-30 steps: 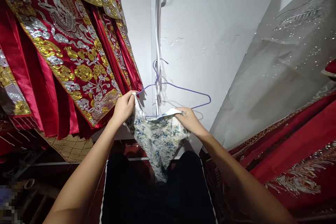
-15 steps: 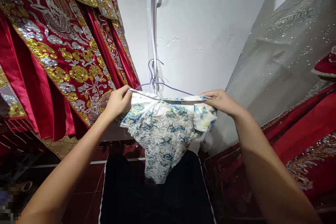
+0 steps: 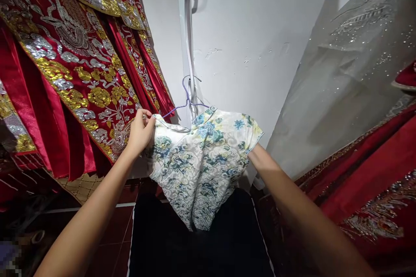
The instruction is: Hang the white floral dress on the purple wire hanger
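A short-sleeved white, blue and yellow floral cheongsam (image 3: 201, 160) hangs in front of me, its lower part falling between my dark-trousered knees. At its shoulder on the left, my left hand (image 3: 140, 132) pinches the edge of the cloth between thumb and fingers. The forearm on the other side runs up into the sleeve opening, so only the wrist of my right hand (image 3: 258, 156) shows and its fingers are hidden under the fabric. A thin purple hanger (image 3: 187, 97) is inside the neck, with its hook and part of its arms showing above the collar.
Red robes with gold and silver embroidery (image 3: 100, 95) hang on the left. A white pole (image 3: 188, 30) stands against the white wall (image 3: 243, 21) behind the hanger. On the right are a sparkly pale gown (image 3: 344, 60) and red beaded cloth (image 3: 373, 173). Dark red tiles (image 3: 110, 242) cover the floor.
My right hand has left the outer edge of the collar and gone inside the sleeve. That shoulder now covers the hanger's right arm. My left hand keeps its hold.
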`<state>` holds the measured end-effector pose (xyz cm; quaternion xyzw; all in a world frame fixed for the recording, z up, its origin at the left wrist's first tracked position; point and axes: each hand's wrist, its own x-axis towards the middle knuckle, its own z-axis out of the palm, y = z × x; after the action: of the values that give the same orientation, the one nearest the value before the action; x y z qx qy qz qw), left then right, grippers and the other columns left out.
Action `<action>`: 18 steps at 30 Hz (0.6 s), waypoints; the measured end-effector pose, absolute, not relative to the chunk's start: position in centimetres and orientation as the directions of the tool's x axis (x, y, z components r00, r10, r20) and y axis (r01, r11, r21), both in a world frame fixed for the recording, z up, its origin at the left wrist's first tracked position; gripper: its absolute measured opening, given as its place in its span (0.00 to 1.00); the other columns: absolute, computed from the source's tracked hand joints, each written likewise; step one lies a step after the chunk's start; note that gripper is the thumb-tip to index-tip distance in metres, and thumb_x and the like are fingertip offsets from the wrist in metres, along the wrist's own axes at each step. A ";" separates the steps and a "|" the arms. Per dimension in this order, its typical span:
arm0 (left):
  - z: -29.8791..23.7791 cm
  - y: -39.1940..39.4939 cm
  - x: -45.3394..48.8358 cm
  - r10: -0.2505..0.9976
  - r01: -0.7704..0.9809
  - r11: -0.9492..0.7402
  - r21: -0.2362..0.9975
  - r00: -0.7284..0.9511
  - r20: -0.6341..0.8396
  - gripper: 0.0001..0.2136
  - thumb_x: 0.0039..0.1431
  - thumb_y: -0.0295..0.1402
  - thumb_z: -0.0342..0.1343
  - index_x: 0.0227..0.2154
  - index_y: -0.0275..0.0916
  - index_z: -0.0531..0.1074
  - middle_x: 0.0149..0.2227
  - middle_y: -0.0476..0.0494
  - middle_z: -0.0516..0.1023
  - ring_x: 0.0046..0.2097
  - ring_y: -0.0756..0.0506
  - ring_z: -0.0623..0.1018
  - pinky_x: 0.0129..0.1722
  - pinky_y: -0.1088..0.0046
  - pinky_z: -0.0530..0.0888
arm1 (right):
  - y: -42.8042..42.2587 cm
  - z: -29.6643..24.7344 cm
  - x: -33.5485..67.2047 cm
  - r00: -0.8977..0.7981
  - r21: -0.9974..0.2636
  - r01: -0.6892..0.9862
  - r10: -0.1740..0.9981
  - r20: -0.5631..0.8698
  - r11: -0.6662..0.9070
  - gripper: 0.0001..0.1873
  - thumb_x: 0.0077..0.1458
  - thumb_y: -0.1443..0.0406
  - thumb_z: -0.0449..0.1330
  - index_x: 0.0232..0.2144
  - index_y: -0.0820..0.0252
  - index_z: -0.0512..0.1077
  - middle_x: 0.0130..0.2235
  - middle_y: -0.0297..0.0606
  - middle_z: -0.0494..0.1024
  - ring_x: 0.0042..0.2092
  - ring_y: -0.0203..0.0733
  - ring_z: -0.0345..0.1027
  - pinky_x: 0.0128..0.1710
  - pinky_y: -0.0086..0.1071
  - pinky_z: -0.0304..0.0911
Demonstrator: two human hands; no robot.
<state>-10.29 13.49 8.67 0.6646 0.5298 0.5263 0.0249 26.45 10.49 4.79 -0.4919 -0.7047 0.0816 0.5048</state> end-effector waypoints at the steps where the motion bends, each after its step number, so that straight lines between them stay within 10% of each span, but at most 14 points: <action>1: 8.5 13.3 -10.4 0.726 0.664 -0.442 0.603 -0.130 0.676 0.09 0.61 0.37 0.53 0.42 0.42 0.64 0.24 0.54 0.67 0.26 0.49 0.67 0.29 0.74 0.63 | 10.9 4.9 27.0 -0.014 -0.620 0.591 0.776 0.631 0.515 0.27 0.67 0.51 0.47 0.31 0.62 0.77 0.32 0.41 0.81 0.36 0.42 0.75 0.35 0.37 0.73; 10: 10.9 12.2 -8.4 0.655 0.647 -0.551 0.526 -0.056 0.754 0.13 0.65 0.43 0.50 0.46 0.41 0.66 0.37 0.45 0.76 0.37 0.46 0.75 0.38 0.71 0.68 | 10.9 10.9 26.3 0.125 -0.839 0.181 0.834 0.538 0.514 0.42 0.62 0.40 0.34 0.50 0.59 0.76 0.44 0.47 0.80 0.53 0.56 0.71 0.47 0.56 0.64; 18: 6.8 12.2 -7.3 0.775 0.480 -0.570 0.667 0.044 0.631 0.20 0.66 0.50 0.45 0.37 0.38 0.72 0.33 0.44 0.75 0.35 0.46 0.74 0.37 0.70 0.71 | 7.9 9.2 23.3 -0.756 -0.870 0.217 0.640 0.137 0.443 0.31 0.51 0.45 0.62 0.49 0.60 0.76 0.48 0.48 0.78 0.51 0.54 0.73 0.50 0.47 0.69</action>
<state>-7.26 12.20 6.80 0.7091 0.4425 0.5312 0.1386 23.32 7.94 9.16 -0.2620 -0.8174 0.4581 0.2309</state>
